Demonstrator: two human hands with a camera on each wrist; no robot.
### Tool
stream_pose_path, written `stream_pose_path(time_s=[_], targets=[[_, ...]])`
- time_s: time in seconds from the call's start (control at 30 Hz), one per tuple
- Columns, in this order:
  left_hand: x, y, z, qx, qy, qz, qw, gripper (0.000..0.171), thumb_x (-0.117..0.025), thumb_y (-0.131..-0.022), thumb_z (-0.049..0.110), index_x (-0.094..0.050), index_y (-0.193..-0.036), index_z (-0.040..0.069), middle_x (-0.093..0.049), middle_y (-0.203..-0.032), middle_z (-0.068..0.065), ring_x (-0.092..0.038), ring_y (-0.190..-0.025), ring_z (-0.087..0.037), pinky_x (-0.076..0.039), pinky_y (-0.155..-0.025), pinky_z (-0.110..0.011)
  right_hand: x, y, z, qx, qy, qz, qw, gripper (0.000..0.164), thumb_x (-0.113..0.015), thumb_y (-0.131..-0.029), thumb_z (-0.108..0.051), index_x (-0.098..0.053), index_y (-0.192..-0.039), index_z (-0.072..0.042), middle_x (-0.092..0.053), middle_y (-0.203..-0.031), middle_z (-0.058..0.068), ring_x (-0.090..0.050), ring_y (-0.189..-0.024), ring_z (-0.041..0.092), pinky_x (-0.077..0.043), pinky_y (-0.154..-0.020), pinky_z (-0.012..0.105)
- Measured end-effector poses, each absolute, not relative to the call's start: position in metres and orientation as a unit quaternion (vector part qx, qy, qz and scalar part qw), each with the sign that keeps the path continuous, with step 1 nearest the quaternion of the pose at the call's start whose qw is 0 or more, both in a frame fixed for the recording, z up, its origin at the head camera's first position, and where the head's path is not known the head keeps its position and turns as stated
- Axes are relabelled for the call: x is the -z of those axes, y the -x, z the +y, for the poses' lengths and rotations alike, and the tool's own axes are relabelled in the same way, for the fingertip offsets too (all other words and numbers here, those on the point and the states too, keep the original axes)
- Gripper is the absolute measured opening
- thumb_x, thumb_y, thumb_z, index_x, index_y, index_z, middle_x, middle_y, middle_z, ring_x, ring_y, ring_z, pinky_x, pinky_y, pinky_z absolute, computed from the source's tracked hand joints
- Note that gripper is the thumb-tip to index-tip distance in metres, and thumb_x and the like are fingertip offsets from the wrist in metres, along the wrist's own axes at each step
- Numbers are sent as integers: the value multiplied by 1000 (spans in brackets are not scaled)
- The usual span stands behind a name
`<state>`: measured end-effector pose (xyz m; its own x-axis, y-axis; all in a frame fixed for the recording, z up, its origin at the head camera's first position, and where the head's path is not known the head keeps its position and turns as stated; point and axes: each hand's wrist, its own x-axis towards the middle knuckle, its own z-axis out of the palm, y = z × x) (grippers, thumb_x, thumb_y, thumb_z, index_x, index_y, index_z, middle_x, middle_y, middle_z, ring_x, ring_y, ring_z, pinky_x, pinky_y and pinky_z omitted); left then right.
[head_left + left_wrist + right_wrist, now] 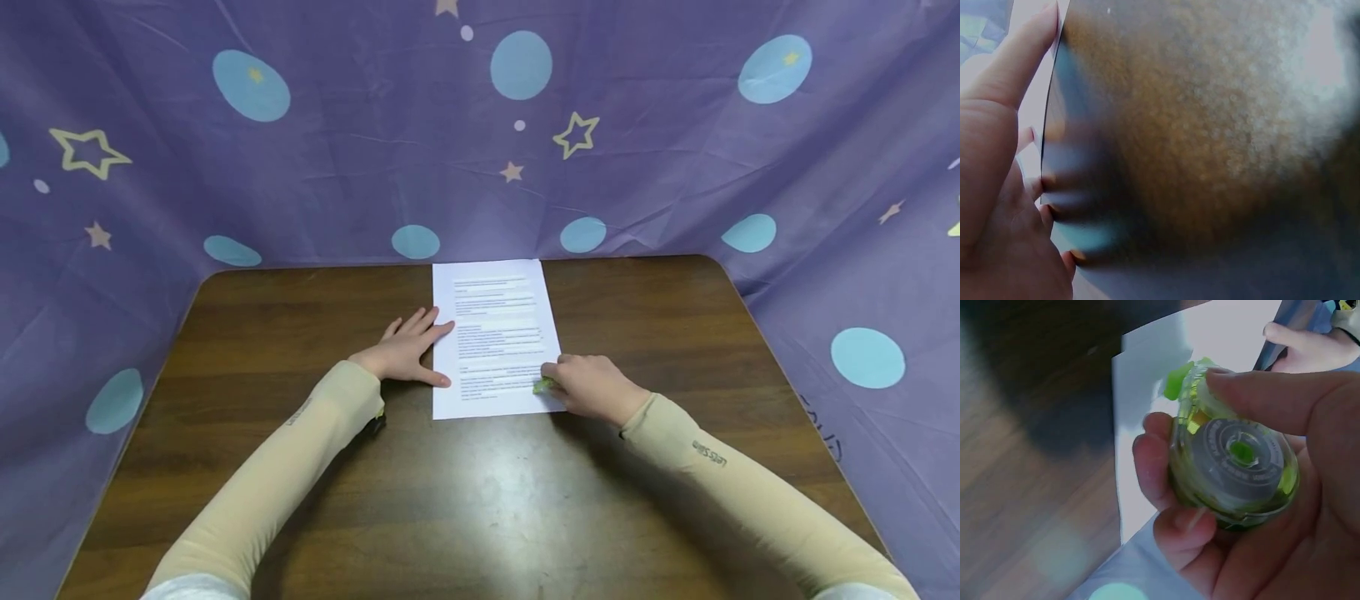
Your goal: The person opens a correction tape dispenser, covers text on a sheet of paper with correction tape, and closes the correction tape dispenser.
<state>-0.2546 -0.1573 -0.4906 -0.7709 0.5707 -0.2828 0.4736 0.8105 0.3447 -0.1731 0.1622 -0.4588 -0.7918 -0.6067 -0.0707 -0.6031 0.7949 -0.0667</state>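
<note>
A printed sheet of paper (491,367) lies at the far middle of the table. On its left edge rests my left hand (408,350), fingers spread, with thumb and index fingertip over the paper; the left wrist view shows that hand (997,156) from the thumb side. At the sheet's lower right, my right hand (596,387) grips a green, see-through correction tape (1235,462). Its green tip (542,385) is close over the lower printed lines. In the right wrist view, thumb and curled fingers wrap the round case.
The brown wooden table (300,292) runs back to a purple curtain (337,167) with stars and blue dots. The sheet's top edge lies right at the curtain. A glare spot (510,475) shines on the near tabletop.
</note>
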Motion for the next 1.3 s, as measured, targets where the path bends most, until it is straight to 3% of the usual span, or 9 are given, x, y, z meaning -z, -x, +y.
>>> stream_pose_path(time_s=[0.27,0.6,1.1,1.3], targets=[[488,253,-158,-120,-277,935,188,105,-66,-71,67,-16,-152,23,-1,-157,-11,2,-143,-31,-4,-109,-59,461,178,124,47,363,930,42,13,-68,-84,-17,-58,-92,-13,-55,-72,-3,-51,-58,12,-44,-50,32],[486,253,-157,-121,-276,935,187,103,-67,-72,65,-17,-151,22,-1,-157,-13,2,-143,-32,-5,-108,-60,461,185,85,78,410,907,59,12,-68,-85,-19,-58,-82,-15,-51,-66,-6,-48,-58,9,-42,-54,28],[487,253,-154,-125,-281,932,190,103,-66,-72,66,-16,-152,22,0,-157,-13,2,-143,-33,-4,-108,-61,465,188,68,74,408,908,63,12,-67,-85,-18,-56,-80,-16,-51,-67,-5,-48,-58,11,-42,-52,30],[486,254,-154,-117,-280,933,192,104,-65,-72,66,-15,-152,22,1,-157,-14,2,-143,-34,-4,-108,-61,461,185,60,38,393,917,51,4,-66,-83,-16,-62,-86,-15,-57,-71,0,-55,-60,15,-46,-52,34]])
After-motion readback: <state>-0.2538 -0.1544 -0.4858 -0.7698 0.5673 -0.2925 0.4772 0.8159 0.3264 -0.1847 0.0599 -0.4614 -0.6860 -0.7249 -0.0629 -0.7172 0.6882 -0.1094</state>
